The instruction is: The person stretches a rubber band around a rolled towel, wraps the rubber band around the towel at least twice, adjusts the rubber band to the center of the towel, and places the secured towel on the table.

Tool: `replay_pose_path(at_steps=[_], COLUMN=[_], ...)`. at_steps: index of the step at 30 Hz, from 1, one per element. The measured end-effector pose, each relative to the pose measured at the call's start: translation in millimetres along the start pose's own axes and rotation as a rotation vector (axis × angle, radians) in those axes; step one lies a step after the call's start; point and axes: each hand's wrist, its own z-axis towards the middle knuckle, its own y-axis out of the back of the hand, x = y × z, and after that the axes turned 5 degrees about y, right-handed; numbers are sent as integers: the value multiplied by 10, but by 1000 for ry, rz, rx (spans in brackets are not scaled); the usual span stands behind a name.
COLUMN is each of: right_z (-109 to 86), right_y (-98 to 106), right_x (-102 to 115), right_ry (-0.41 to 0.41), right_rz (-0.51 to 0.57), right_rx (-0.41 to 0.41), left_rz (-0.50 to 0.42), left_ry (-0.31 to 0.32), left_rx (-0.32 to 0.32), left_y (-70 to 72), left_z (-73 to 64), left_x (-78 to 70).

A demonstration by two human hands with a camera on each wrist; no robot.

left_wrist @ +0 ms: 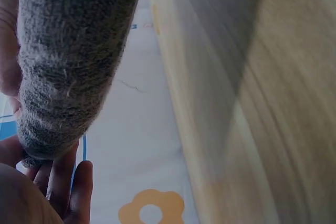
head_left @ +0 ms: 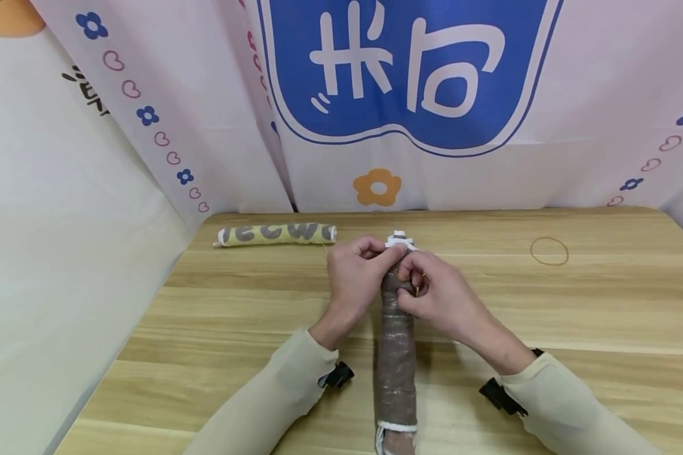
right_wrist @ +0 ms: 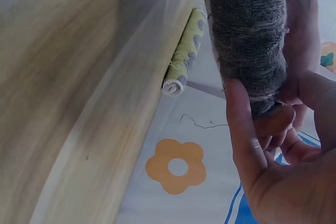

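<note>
Gripping the rolled brown towel [head_left: 397,373] near its far end, the left hand [head_left: 355,272] pinches it between thumb and bent fingers, while the right hand [head_left: 441,294], fingers curled nearly closed, pinches the same stretch; whether it also holds anything else I cannot tell. The towel runs lengthwise over the middle of the table [head_left: 165,354], and a loose rubber band [head_left: 567,254] lies well apart to the right. Should either pinch slacken, the roll could loosen; uneven pulling could skew its layers
</note>
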Motion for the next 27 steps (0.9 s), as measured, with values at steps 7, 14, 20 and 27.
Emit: replay_pose_path(at_steps=[7,14,20,27], right_z=[-8,-9,1,6], right_y=[-19,-42,1,73], right_x=[-24,-48,-91,-148], right_ry=[35,74,23,-57], right_rz=[-10,-39,29,123], right_rx=[15,-37,-54,-11], left_rz=[-14,-56,-177,-228], left_ry=[35,68,142,239], left_rx=[21,23,130,386], left_y=[-2,8,42,146], left_z=[-4,17,77,189], left_x=[21,16,66,164])
